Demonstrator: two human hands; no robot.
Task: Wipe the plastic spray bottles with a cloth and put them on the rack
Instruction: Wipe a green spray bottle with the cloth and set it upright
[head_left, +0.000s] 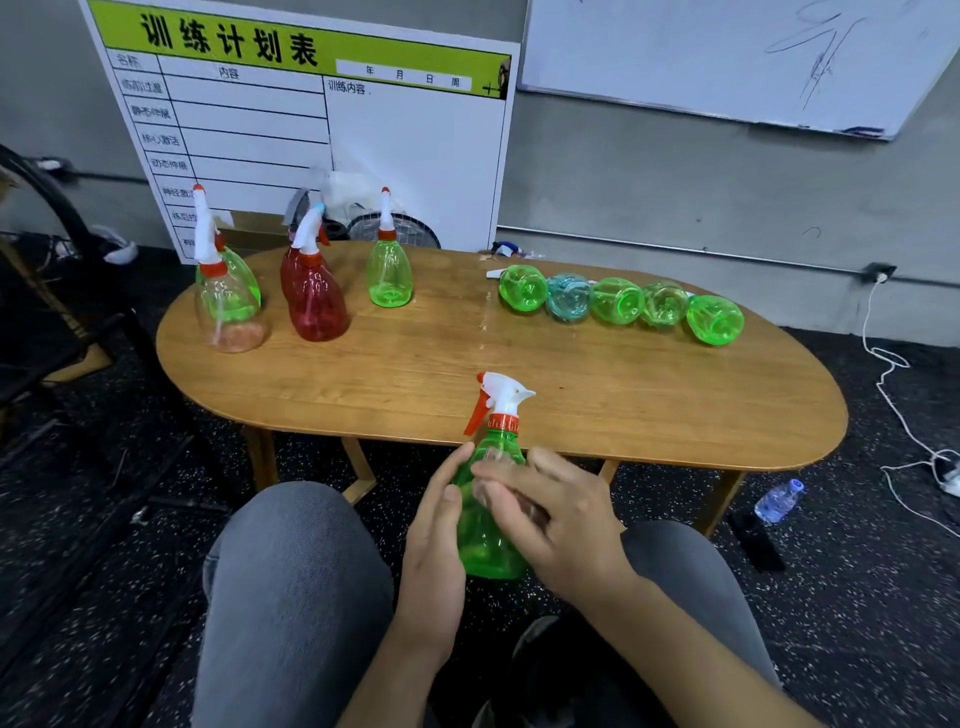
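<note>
A green spray bottle (488, 519) with a white and red top stands upright between the person's knees, just in front of the near edge of the desk (415, 374). Both hands are on it. The left hand (434, 540) lies along its left side with the fingers mostly straight. The right hand (550, 514) lies across the front with its fingers flat on the bottle. No cloth can be made out under the hands.

On the desk, at the far left, five more bottles stand up: two red bottles (314, 296), a lone green bottle (389, 275), and a clear bottle (228, 312) with another green one just behind it. On the far right, a row of bottles (618, 301) lies on its side, four green and one blue, touching each other.

A white board with a green top (311, 104) leans on the wall behind. A small water bottle (778, 500) lies on the floor at the right, near a white cord (883, 374).
</note>
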